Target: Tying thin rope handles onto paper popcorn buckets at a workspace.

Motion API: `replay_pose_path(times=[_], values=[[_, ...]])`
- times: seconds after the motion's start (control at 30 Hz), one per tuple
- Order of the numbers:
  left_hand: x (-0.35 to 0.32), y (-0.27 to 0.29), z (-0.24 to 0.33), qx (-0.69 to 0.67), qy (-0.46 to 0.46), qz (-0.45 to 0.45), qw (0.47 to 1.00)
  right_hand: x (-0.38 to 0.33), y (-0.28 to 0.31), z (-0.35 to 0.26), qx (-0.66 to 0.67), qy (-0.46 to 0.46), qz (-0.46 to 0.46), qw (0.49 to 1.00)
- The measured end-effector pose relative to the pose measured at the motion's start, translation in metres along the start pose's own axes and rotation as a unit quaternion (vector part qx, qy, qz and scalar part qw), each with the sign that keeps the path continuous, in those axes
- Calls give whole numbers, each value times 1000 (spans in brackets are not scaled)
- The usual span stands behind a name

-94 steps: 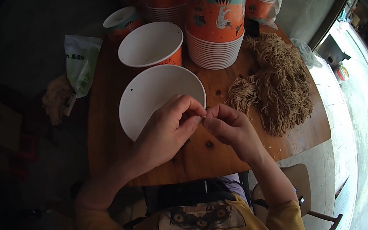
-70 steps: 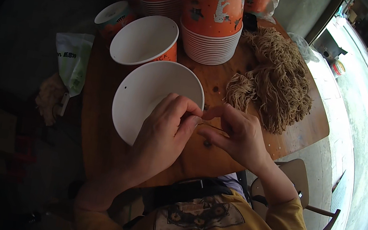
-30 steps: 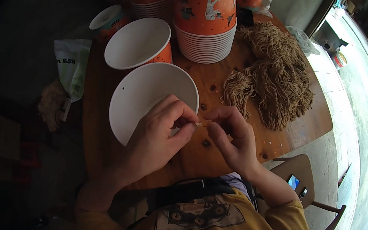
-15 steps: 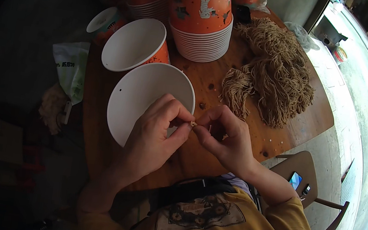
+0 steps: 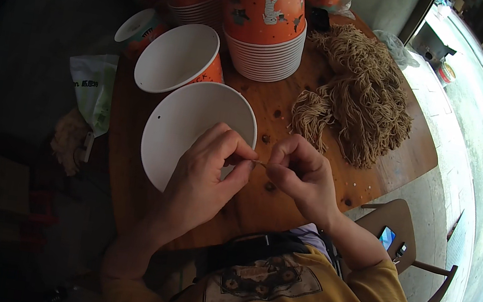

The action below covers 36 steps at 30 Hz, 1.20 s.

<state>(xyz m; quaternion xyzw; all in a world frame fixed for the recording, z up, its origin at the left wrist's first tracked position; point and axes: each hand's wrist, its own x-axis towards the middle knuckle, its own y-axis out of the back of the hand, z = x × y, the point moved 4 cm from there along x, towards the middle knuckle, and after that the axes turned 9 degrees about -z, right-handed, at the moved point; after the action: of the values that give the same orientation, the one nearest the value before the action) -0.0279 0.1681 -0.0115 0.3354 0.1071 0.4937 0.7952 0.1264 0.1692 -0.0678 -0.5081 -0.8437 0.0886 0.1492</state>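
In front of my body both hands pinch a short tan cord. My left hand closes thumb and forefinger on one end, and a little to its right my right hand grips the other. The cord spans the small gap between them. Behind my left hand a white-lined paper bucket leans on its side with its mouth toward me; a small dark hole shows in its wall. My left hand covers part of its rim, so whether the cord runs into the bucket cannot be seen.
Another tipped bucket lies just behind. Tall stacks of orange and green buckets stand at the back. To the right is a heap of tan cords on the wooden table. A chair holding a phone stands at the right.
My right hand has drawn slightly away to the right, widening the gap between the fingertips and stretching the cord across it. My left hand has barely moved.
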Motion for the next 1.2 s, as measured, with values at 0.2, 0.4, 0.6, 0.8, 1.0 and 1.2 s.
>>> replay_pose_path(times=[0.2, 0.4, 0.6, 0.8, 1.0, 1.2], values=[[0, 2, 2, 28, 5, 22, 999, -1, 4, -2, 78, -39, -30, 996], [-1, 0, 8, 104, -45, 47, 992, -3, 4, -3, 104, -59, -42, 992], [-5, 3, 4, 97, -13, 33, 995, -5, 9, -43, -33, 57, 20, 998], [-7, 0, 9, 114, -24, 42, 992, -4, 0, -48, 51, 42, -32, 997], [-17, -7, 19, 178, -76, 84, 977, -11, -27, -66, 79, 34, -124, 989], [-28, -13, 17, 231, -96, 107, 962, -17, -42, -75, 123, 40, -150, 980]])
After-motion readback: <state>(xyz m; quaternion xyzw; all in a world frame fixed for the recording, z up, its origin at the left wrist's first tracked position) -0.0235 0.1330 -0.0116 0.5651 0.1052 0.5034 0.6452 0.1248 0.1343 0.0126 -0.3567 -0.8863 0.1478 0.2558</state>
